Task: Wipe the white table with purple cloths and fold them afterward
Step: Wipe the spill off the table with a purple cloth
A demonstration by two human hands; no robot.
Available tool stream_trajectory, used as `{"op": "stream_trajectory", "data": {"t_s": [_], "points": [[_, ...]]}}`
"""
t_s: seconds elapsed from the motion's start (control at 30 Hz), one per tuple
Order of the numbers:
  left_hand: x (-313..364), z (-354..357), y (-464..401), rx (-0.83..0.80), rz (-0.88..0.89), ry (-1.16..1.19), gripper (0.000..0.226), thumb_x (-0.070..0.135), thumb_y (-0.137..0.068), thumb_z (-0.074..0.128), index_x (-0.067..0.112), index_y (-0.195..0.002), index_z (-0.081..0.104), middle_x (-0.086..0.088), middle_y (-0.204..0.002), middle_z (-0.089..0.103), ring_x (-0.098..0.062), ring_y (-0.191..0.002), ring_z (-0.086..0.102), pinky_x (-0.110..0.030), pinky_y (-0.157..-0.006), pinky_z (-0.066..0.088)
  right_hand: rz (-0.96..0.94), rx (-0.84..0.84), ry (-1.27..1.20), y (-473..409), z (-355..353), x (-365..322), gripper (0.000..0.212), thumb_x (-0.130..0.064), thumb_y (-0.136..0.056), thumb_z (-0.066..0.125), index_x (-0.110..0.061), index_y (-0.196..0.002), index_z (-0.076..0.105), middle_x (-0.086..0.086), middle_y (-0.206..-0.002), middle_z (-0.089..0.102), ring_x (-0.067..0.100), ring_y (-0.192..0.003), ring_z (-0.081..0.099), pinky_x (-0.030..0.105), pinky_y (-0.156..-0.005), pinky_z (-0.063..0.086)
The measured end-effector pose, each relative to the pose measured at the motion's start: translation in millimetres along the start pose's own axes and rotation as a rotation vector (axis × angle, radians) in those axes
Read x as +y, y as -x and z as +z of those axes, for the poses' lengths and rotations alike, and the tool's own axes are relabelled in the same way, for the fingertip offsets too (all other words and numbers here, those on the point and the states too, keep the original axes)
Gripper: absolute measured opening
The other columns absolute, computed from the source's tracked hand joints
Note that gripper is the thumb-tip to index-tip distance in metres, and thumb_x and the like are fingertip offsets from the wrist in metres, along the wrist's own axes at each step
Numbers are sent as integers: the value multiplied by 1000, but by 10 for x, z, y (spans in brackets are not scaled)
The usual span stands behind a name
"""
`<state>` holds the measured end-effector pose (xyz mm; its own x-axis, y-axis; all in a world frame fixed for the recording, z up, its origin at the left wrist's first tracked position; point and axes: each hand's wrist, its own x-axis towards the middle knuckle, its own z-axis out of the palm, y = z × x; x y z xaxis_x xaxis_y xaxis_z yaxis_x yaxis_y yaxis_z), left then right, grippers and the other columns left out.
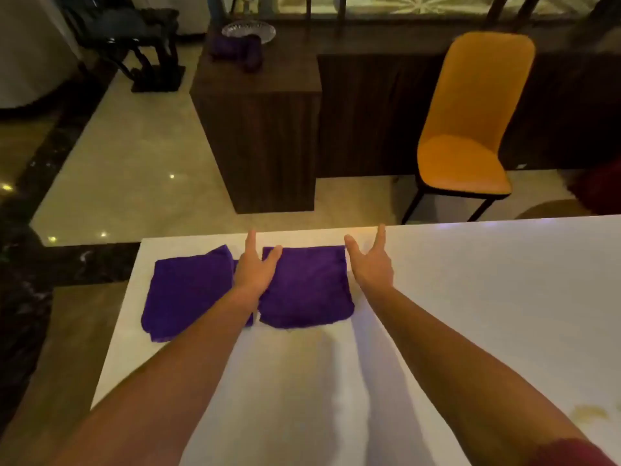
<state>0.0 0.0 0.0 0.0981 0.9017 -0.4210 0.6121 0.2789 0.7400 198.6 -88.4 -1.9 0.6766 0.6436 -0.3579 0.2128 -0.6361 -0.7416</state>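
Note:
Two folded purple cloths lie side by side near the far left corner of the white table (437, 314). The left cloth (188, 294) is partly hidden by my left forearm. The right cloth (307, 290) is a neat rectangle. My left hand (257, 267) rests between the two cloths, fingers spread, thumb on the right cloth's left edge. My right hand (371, 264) is flat and spread just beside the right cloth's right edge. Neither hand holds anything.
Beyond the table's far edge stand a dark wooden cabinet (265, 136) with a purple cloth (237, 52) and a glass dish (248, 31) on top, and an orange chair (470, 122). A faint yellowish stain (588, 415) marks the table at the near right.

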Motion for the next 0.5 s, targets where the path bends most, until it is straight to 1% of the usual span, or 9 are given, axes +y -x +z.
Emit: {"op": "stream_trajectory", "data": {"t_s": [0.07, 0.1, 0.2, 0.27, 0.33, 0.4, 0.47, 0.5], "points": [[-10, 112, -62, 50, -24, -94, 74, 43, -104, 56, 37, -164, 12, -13, -158, 43, -37, -140, 48, -46, -110, 43, 25, -14, 10, -6, 166, 33, 86, -71, -100, 45, -43, -166, -2, 2, -167, 39, 36, -146, 49, 55, -118, 42], [-24, 172, -73, 48, -49, -119, 75, 40, -103, 57, 36, -164, 14, -14, -157, 43, -37, -139, 49, -47, -109, 44, 36, -35, 25, 17, 249, 52, 85, -69, -101, 46, -43, -166, -1, 2, -167, 40, 35, -145, 50, 54, -117, 44], [-69, 308, -51, 21, -92, -197, 74, 42, -100, 59, 39, -162, 18, -15, -154, 44, -40, -134, 53, -47, -107, 46, 39, -91, 97, 96, 470, 70, 82, -64, -102, 50, -39, -166, 6, 3, -165, 40, 35, -144, 50, 50, -113, 47], [-142, 349, -36, -25, -65, -206, 70, 41, -101, 59, 39, -161, 22, -9, -155, 49, -38, -134, 54, -46, -108, 46, -6, -149, 163, 163, 588, 95, 77, -57, -105, 53, -38, -166, 11, 2, -162, 46, 32, -141, 53, 46, -109, 50], [-219, 372, 9, -76, -40, -138, 64, 36, -102, 59, 37, -158, 29, -2, -154, 52, -35, -132, 56, -46, -110, 47, -72, -203, 189, 263, 642, 149, 72, -47, -106, 56, -37, -165, 17, -1, -157, 51, 30, -135, 58, 44, -105, 53], [-317, 385, 129, -93, -3, -103, 53, 29, -101, 60, 36, -150, 41, 0, -141, 60, -33, -123, 60, -45, -106, 50, -130, -251, 174, 341, 627, 248, 62, -38, -104, 58, -35, -160, 31, -2, -149, 58, 28, -128, 62, 38, -99, 51], [-427, 388, 310, -63, 50, -33, 35, 23, -100, 59, 32, -133, 54, 7, -122, 64, -29, -116, 63, -42, -101, 51, -154, -287, 125, 420, 548, 367, 50, -33, -103, 59, -33, -151, 46, -4, -142, 63, 25, -125, 62, 32, -97, 46], [-478, 387, 418, -38, 85, 18, 26, 20, -100, 59, 31, -124, 58, 11, -116, 64, -27, -115, 63, -40, -100, 51, -146, -289, 62, 474, 497, 431, 45, -32, -103, 59, -34, -147, 50, -5, -139, 64, 24, -125, 62, 29, -97, 46]]}}
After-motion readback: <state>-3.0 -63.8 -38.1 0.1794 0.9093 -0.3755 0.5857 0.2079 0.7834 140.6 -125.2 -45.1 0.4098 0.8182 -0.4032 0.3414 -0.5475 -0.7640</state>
